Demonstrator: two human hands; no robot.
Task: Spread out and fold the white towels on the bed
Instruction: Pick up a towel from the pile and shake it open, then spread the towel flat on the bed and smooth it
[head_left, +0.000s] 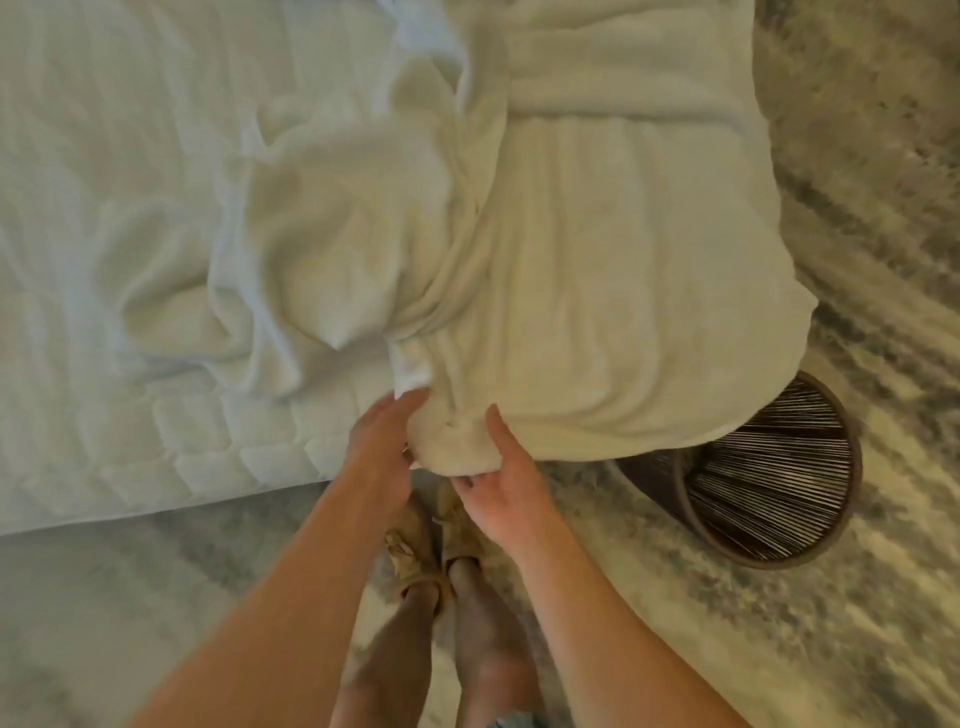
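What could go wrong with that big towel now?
The big towel hangs past the edge of the bed, so it may slide onto the woven basket. The left hand and right hand hold one bunched spot, so it may spread crooked. Pulling could also drag the crumpled towel beside it.

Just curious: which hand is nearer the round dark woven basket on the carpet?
Right. The right hand grips the bunched white towel on the side toward the round dark woven basket; the left hand touches it farther away.

A white towel (623, 260) drapes over the bed (104, 130) corner beside a crumpled towel (332, 234).
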